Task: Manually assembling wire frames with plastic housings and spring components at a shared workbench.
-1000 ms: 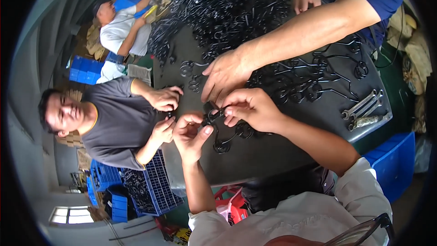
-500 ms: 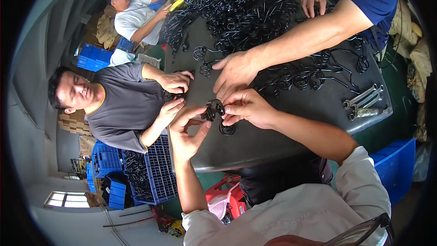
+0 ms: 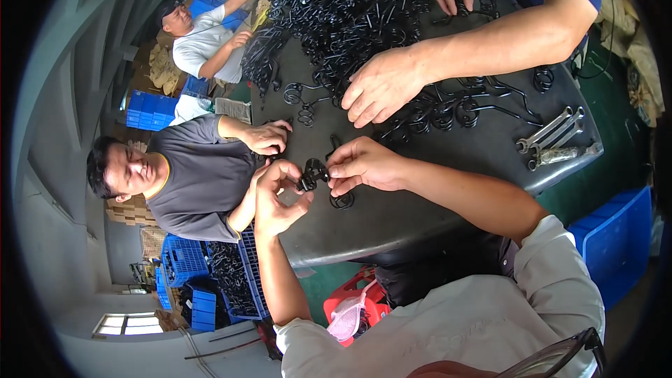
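Observation:
Above the near part of the dark table, my left hand [image 3: 274, 204] pinches a small black coiled metal part [image 3: 313, 173] between thumb and fingers. My right hand [image 3: 369, 166] grips the right side of that part with thumb and fingertips; the exact contact is partly hidden. Under my right fingers a black wire coil [image 3: 341, 200] shows, and I cannot tell whether it is joined to the held part. Just beyond, a co-worker's hand [image 3: 383, 87] reaches over a row of black coiled wire pieces [image 3: 442, 116].
A large heap of black coiled wire [image 3: 350, 10] covers the table's far side. Several wrenches [image 3: 553, 129] lie near the right edge. On the left, a person in a dark shirt [image 3: 199, 168] works close to my left hand. A blue bin [image 3: 612, 245] stands at right.
Both my hands, with the black part, appear slightly further left in the picture. The co-worker's near hand has moved away from mine, up and right. The view has shifted a little.

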### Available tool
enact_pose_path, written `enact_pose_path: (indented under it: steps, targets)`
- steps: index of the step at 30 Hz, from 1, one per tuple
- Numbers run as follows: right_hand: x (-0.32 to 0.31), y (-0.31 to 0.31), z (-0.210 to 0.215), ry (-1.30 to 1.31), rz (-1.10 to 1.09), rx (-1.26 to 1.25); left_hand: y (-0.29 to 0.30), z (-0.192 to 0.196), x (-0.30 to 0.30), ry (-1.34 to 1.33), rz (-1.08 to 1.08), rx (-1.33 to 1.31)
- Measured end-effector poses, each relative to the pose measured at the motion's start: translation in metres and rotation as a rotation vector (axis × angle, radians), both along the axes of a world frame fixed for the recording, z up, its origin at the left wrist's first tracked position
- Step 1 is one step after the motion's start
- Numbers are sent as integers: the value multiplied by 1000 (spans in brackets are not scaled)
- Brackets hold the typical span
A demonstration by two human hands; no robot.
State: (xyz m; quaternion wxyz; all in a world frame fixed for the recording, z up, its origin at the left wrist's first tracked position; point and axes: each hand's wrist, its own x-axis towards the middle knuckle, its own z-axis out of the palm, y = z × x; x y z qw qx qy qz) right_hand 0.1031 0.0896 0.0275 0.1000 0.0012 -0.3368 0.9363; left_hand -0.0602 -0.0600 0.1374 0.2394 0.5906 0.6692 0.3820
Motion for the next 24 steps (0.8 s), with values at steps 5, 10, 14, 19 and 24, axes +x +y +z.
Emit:
enact_pose_path:
  steps: [5,10,14,19,24]
  targets:
    - [0,3,2,17,-55,37,3,-7,-3,-63,-2,11]
    - [-11,0,-13,85,-107,-12,7,-9,3,-127,18,59]
    - [-10,3,-10,91,-201,109,6,-23,6,-152,90,65]
    - [-9,7,-10,-8,-272,173,9,-36,7,-147,105,68]
    - [-5,7,3,-76,-306,275,1,-54,-3,-127,96,89]
